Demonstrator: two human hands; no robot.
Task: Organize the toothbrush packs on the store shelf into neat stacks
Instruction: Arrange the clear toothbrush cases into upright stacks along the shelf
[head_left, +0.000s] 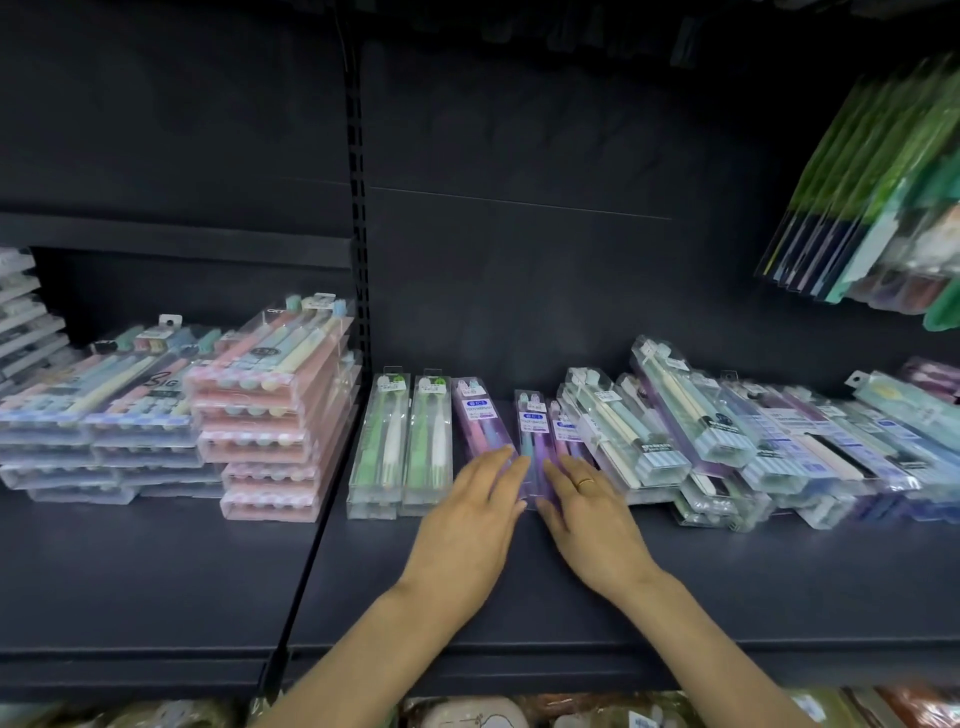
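Several clear toothbrush packs lie on the dark shelf (519, 597). Two green packs (400, 441) lie side by side at the left of this bay, in low stacks. Next to them lie purple packs (475, 421). One purple pack (535, 436) lies between my hands. My left hand (475, 512) lies flat with straight fingers on the purple packs' near ends. My right hand (589, 512), with a gold ring, lies flat at that pack's right side. To the right, a loose heap of pale and purple packs (727, 441) overlaps at angles.
Stacks of pink packs (275, 426) and pastel packs (104, 415) fill the left bay, beyond a black upright (358, 208). Green and dark packets (883, 197) hang at the upper right. Goods show on the shelf below (467, 714).
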